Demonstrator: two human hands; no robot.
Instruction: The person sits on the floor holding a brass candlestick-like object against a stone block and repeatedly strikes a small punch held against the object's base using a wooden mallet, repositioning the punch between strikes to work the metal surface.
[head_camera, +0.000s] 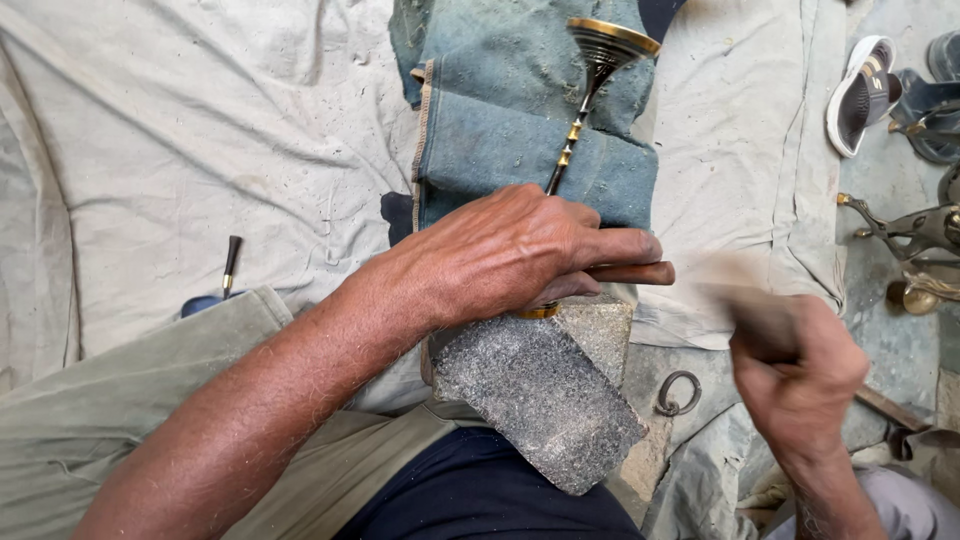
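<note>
From the head camera, the left hand (510, 255) presses down on a brass-rimmed piece (538, 312) at the top edge of a rough stone block (540, 395), its fingers closed around a brown rod (630, 273) that sticks out toward the right. The right hand (800, 375) is blurred, clenched around a wooden handle (745, 305) just beside the block's right edge. A slender brass-and-black stem with a flared cup (600, 50) lies on folded denim (530, 140) above. An iron ring (678, 392) rests near the block.
</note>
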